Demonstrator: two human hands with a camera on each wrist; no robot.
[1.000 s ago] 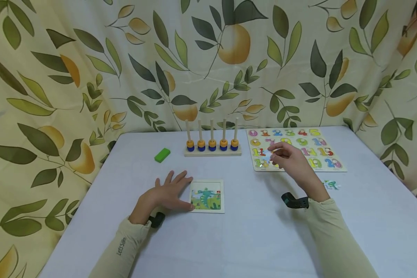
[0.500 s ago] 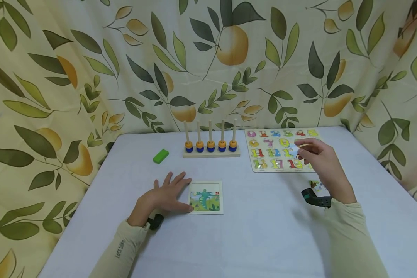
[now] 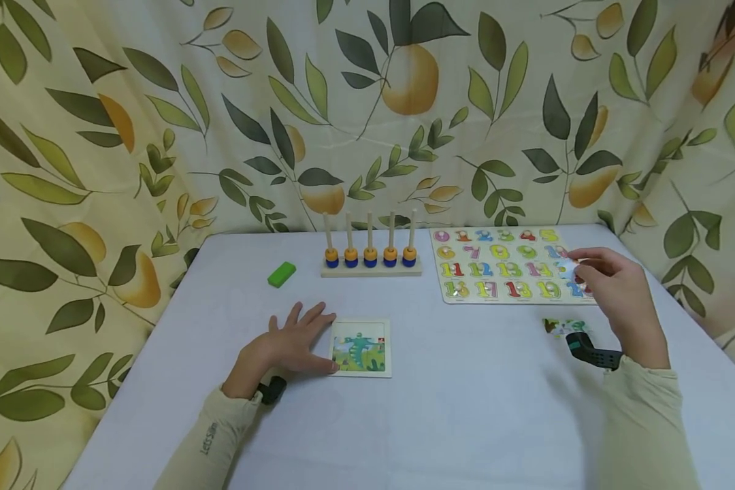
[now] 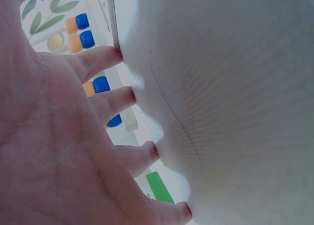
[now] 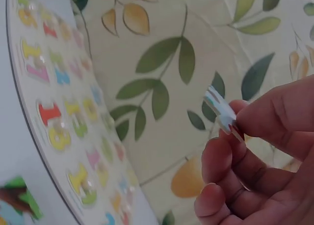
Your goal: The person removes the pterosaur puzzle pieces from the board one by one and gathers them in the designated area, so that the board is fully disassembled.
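My left hand [image 3: 294, 340] lies flat on the white table, fingers spread, thumb touching the left edge of a small framed jigsaw [image 3: 361, 348] with a green dinosaur picture. In the left wrist view its fingertips [image 4: 128, 93] press the tabletop. My right hand [image 3: 612, 289] hovers over the right end of the number board [image 3: 502, 272] and pinches a small pale puzzle piece [image 3: 566, 267], seen edge-on in the right wrist view as a thin piece [image 5: 221, 112] between thumb and fingers. Loose puzzle pieces [image 3: 562, 327] lie on the table just in front of the board.
A wooden rack of five pegs with orange and blue beads [image 3: 370, 258] stands at the back centre. A green block [image 3: 281, 274] lies to its left. A leaf-print curtain [image 3: 367, 109] closes off the table's back and sides.
My right hand has carried the small piece rightward, from the number board's left part to its right end. The left hand has stayed flat beside the jigsaw.
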